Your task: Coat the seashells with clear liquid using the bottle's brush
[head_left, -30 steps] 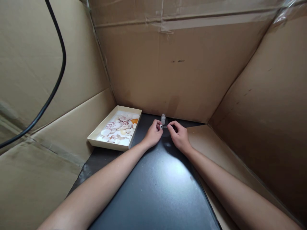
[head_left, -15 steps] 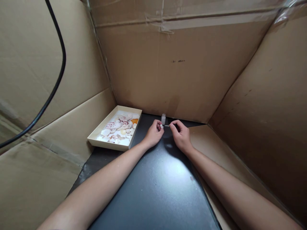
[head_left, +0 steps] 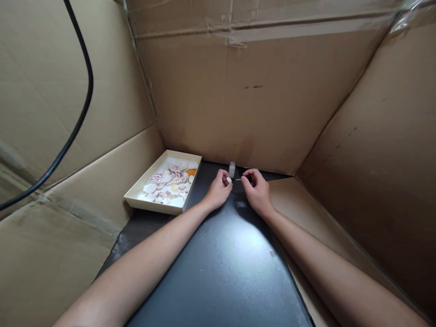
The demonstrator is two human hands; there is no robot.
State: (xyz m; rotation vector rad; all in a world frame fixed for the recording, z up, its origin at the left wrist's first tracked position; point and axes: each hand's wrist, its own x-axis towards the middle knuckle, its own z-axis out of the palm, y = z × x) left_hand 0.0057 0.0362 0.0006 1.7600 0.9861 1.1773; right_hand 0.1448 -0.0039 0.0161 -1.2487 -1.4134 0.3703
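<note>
Pinched in the fingertips of my left hand (head_left: 220, 188) is a small white shell (head_left: 229, 180). My right hand (head_left: 256, 188) grips a short thin stick (head_left: 238, 179) between thumb and fingers, its end pointing left toward the shell. Whether the stick's tip touches the shell I cannot tell; it is too small and fine. Just behind my hands a small clear bottle (head_left: 232, 170) with a pale label stands upright on the dark table.
A cream tray (head_left: 155, 208) to the left holds several seashells (head_left: 175, 175), one of them orange. Cardboard walls (head_left: 218, 104) enclose the dark table (head_left: 218, 272) on the back and both sides. A black cable (head_left: 89, 86) hangs at the upper left.
The white shell has turned slightly in my left fingers. My right hand and the stick have shifted a little to the right. The bottle and tray stay in place.
</note>
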